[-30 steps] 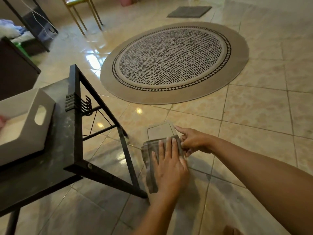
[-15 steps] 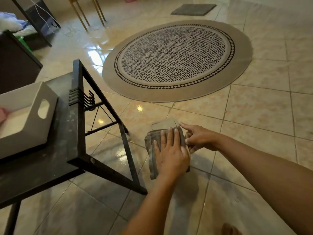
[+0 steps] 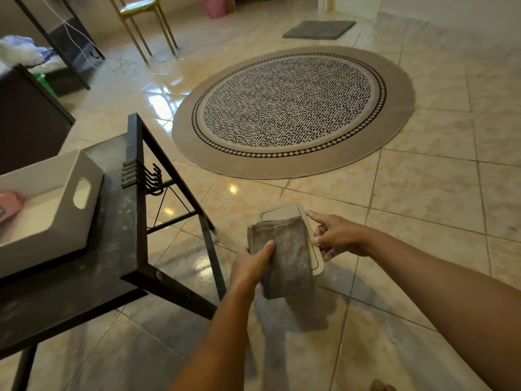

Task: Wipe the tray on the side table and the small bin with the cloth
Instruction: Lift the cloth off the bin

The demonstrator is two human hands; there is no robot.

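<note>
The small beige bin (image 3: pixel 284 211) stands on the tiled floor right of the side table, and I look down on its lid. A grey cloth (image 3: pixel 287 249) is draped over most of the lid and hangs down its near side. My left hand (image 3: pixel 251 263) pinches the cloth's left edge, thumb on top. My right hand (image 3: pixel 335 235) holds the bin's right rim with spread fingers. The white tray (image 3: pixel 84 210) with a cut-out handle sits on the dark side table (image 3: pixel 118 249) at the left.
A pink object (image 3: pixel 10 203) lies inside the tray. Black hooks (image 3: pixel 152 179) hang from the table frame. A round patterned rug (image 3: pixel 293 108) covers the floor beyond the bin. A gold-legged chair (image 3: pixel 141 21) and a dark cabinet (image 3: pixel 28 119) stand farther back left.
My left hand was pressed flat on the cloth over the lid; it has now slid to the left edge and grips the cloth. More cloth hangs down the near side.
</note>
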